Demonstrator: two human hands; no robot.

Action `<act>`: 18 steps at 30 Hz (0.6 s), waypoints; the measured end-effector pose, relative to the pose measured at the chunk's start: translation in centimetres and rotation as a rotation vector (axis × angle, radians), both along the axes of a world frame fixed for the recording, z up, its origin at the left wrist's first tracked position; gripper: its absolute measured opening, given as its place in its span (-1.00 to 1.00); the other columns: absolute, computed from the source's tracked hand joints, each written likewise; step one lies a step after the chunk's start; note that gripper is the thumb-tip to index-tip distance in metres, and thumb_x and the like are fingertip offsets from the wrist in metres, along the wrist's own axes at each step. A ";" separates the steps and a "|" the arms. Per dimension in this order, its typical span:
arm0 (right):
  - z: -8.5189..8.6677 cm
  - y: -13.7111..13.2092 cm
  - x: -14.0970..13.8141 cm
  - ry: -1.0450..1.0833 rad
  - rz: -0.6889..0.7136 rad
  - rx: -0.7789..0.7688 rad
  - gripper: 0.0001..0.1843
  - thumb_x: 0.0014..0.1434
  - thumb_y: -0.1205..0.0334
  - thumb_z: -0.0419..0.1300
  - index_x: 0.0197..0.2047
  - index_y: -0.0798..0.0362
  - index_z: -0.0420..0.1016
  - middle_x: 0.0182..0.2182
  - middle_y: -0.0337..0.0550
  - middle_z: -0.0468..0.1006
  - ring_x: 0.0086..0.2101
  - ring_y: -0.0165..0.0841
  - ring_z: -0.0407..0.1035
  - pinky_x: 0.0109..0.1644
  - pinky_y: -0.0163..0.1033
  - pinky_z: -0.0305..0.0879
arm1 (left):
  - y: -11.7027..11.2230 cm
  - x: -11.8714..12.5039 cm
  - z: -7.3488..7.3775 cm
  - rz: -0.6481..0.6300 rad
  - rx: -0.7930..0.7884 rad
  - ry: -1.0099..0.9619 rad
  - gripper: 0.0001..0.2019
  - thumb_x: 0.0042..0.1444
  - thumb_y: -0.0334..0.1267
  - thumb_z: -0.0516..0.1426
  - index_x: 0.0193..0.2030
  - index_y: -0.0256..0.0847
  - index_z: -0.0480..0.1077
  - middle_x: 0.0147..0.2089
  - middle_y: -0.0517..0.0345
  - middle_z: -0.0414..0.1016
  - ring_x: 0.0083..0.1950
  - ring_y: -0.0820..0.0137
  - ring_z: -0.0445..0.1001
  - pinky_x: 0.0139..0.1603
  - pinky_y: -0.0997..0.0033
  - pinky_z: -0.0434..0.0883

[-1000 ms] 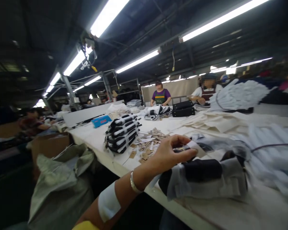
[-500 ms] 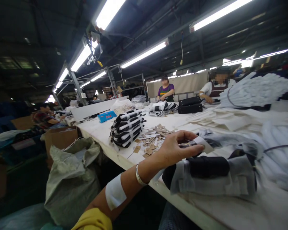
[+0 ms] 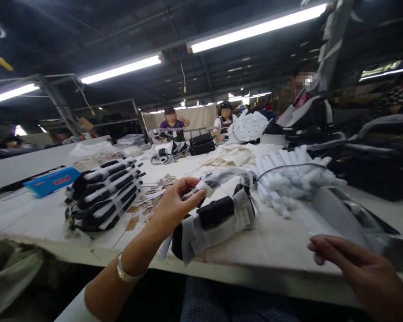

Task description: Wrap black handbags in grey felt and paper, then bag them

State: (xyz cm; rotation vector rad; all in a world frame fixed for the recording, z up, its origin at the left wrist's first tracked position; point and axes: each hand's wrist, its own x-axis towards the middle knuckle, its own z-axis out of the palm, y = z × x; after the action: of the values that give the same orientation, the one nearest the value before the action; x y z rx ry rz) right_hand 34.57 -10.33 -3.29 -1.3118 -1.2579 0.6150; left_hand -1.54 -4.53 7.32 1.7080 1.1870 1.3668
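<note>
My left hand point(image 3: 177, 201) is closed, a small white paper-like piece point(image 3: 206, 188) pinched between thumb and fingers. It is at the upper left of a black bag point(image 3: 216, 212), which lies on the table partly wrapped in whitish sheet material. To the right, my right hand point(image 3: 362, 268) hovers at the table's front edge with thumb and fingers pressed together. Whatever is at its fingertips is too small and blurred to name. A grey tape dispenser point(image 3: 336, 208) stands just beyond that hand.
Left of my left hand, wrapped black-and-white bundles point(image 3: 104, 197) are stacked near scattered card tags point(image 3: 151, 194). A blue box point(image 3: 52, 181) is behind them. Bound white foam-like rolls point(image 3: 289, 174) lie right of the bag. Two people point(image 3: 173, 127) work across the white table point(image 3: 272, 250).
My view has swung right, bringing my right hand and the tape dispenser into sight. My left hand still pinches the white piece at the bag.
</note>
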 end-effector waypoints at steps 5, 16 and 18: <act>6.0 2.6 -10.3 0.107 0.537 0.123 -0.73 0.11 -0.04 0.34 -0.33 0.00 0.67 -0.45 -0.07 0.63 -0.47 -0.28 0.50 -0.35 -0.21 0.49 | -0.4 0.8 0.1 0.041 0.029 0.065 -0.66 0.09 -0.08 0.29 -0.08 -0.22 0.44 -0.17 0.10 0.56 -0.21 0.37 0.53 -0.21 0.45 0.41; 7.7 6.4 -17.6 0.168 0.574 0.028 -0.63 0.13 -0.10 0.31 -0.38 0.09 0.62 -0.49 -0.16 0.61 -0.53 -0.40 0.45 -0.43 -0.34 0.33 | -0.6 0.7 0.1 0.019 0.121 0.091 -0.73 0.09 -0.16 0.28 -0.12 -0.21 0.45 -0.16 0.10 0.58 -0.12 0.32 0.54 -0.08 0.40 0.42; 7.7 6.5 -17.6 0.156 0.570 0.040 -0.61 0.13 -0.10 0.31 -0.40 0.09 0.61 -0.51 -0.17 0.59 -0.55 -0.41 0.43 -0.44 -0.34 0.30 | -0.8 0.6 0.3 -0.004 0.101 0.094 -0.73 0.10 -0.15 0.27 -0.10 -0.22 0.44 -0.16 0.09 0.57 -0.12 0.31 0.54 -0.09 0.39 0.42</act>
State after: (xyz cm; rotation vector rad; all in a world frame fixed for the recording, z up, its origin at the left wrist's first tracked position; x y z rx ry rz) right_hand 16.97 -3.82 4.39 -0.8445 -1.5098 1.0624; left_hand -0.90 -5.35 7.64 1.8625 1.1830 1.3788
